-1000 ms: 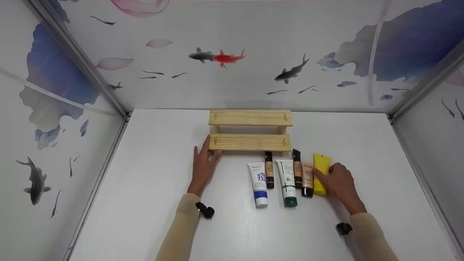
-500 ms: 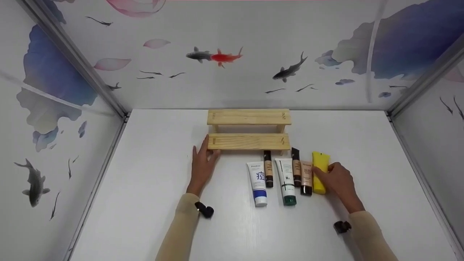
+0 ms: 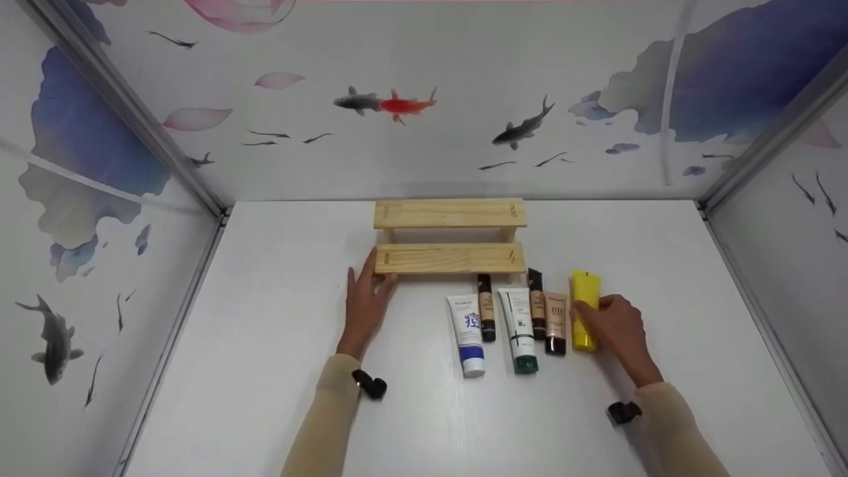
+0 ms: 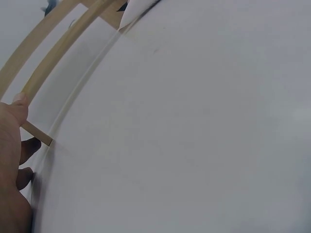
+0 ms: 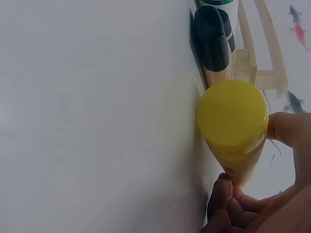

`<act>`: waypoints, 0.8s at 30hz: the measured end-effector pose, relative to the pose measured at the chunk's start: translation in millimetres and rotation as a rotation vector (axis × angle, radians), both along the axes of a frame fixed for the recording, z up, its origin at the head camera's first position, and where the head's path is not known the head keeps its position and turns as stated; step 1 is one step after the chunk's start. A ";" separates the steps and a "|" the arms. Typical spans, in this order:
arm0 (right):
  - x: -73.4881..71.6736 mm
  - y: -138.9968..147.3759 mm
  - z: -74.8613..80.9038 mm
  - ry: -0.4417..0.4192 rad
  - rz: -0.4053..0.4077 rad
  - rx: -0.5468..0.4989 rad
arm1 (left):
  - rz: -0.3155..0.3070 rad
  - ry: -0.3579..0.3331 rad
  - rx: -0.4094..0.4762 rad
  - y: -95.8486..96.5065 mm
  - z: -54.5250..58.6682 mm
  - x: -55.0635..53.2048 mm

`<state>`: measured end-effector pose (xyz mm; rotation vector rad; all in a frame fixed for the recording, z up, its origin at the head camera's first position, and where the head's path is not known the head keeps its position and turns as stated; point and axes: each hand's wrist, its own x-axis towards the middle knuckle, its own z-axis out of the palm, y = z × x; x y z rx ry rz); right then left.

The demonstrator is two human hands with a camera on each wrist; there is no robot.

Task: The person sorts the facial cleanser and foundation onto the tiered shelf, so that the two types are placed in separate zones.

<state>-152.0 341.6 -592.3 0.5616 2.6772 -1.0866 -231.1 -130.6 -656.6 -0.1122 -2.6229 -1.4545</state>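
Observation:
In the head view, my right hand (image 3: 616, 324) pinches a yellow squeeze tube (image 3: 585, 311) between thumb and fingers, at the right end of a row of cosmetic tubes. The right wrist view shows its round yellow cap (image 5: 232, 114) close up. My left hand (image 3: 364, 305) holds the left end of a two-tier wooden rack (image 3: 450, 259), thumb at the lower board's front edge. In the left wrist view, the other fingers (image 4: 30, 149) are by the rack's leg. Beside the yellow tube lies a BB cream tube (image 3: 556, 321) with a black cap.
Left of the BB cream lie a white tube with a green cap (image 3: 519, 324), a white tube with a blue band (image 3: 466, 331), and two slim black-capped tubes, one (image 3: 486, 311) between them and another (image 3: 536, 308) nearer the BB cream. Fish-patterned walls enclose the white table (image 3: 265, 278).
The yellow tube has moved slightly toward the back, and its gap from the BB cream has widened. My left hand stays at the rack. The head view has shifted a little.

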 end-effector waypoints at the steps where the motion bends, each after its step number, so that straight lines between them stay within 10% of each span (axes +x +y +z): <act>1: 0.4 0.3 0.5 0.007 -0.002 -0.003 | 0.000 -0.002 0.002 -0.3 0.5 0.0; 10: 5.0 2.6 12.5 0.095 -0.048 -0.088 | 0.023 -0.051 0.037 -0.3 4.8 0.8; 24: 6.1 -2.9 23.7 0.465 -0.082 -0.084 | 0.033 0.009 0.080 -4.0 14.0 -9.1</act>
